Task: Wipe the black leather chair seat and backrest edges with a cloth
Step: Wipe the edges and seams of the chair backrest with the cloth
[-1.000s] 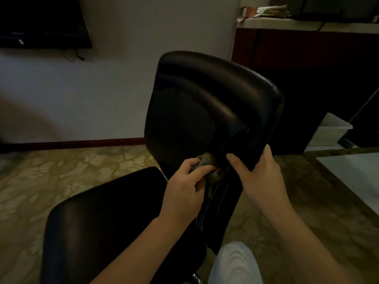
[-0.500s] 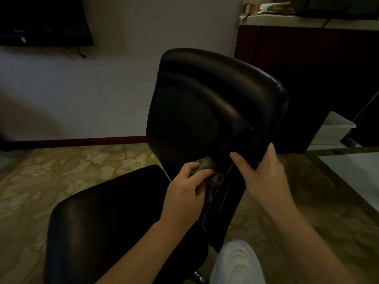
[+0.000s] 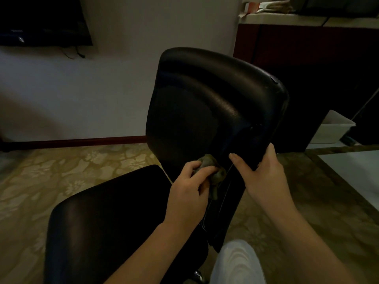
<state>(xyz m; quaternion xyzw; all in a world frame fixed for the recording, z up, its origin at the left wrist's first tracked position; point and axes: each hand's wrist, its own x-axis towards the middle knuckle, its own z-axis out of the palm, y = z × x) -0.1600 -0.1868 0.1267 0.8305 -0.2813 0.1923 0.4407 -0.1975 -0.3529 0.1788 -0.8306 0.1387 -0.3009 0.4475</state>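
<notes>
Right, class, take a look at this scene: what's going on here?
A person is cleaning a black leather chair. The left hand presses a bunched greenish cloth against the lower side edge of the backrest, while the right hand grips that edge to steady it. The seat sits untouched below.

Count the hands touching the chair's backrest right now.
2. The left hand presses a bunched cloth against the lower backrest. The right hand grips the backrest's lower right edge, thumb on the front; its other fingers are mostly hidden behind.
</notes>
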